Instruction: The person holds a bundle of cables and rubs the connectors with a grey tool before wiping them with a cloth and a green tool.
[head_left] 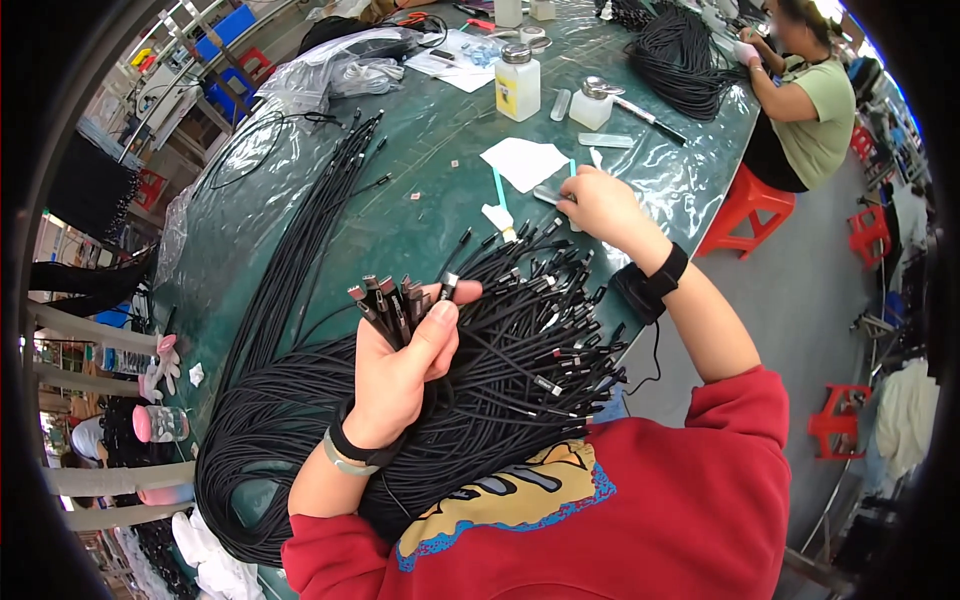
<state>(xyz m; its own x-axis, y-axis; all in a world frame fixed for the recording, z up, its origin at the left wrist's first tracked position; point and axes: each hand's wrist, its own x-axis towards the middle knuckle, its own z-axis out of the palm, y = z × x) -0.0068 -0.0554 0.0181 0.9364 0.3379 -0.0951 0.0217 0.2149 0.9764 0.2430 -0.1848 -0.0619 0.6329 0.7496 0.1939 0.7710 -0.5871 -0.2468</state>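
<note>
My left hand (395, 375) is closed around several black cables, whose metal plugs (385, 295) stick up above the fist. One cable plug (449, 286) is pinched apart from the others between its thumb and forefinger. Farther out to the right, my right hand (610, 207) pinches a small greyish, see-through strip (546, 195) at the edge of a white paper sheet (525, 163). Below both hands lies a large heap of black cables (330, 400), with many plug ends pointing right. Two turquoise sticks lie by the paper, one near a crumpled white scrap (497, 216).
On the green covered table (430, 160) stand a square bottle (517, 85) and a smaller jar (592, 105). A marker pen (650, 120) and clear strip (605, 141) lie nearby. Another cable bundle (310, 220) stretches away at left. A co-worker (815, 110) sits at the far right.
</note>
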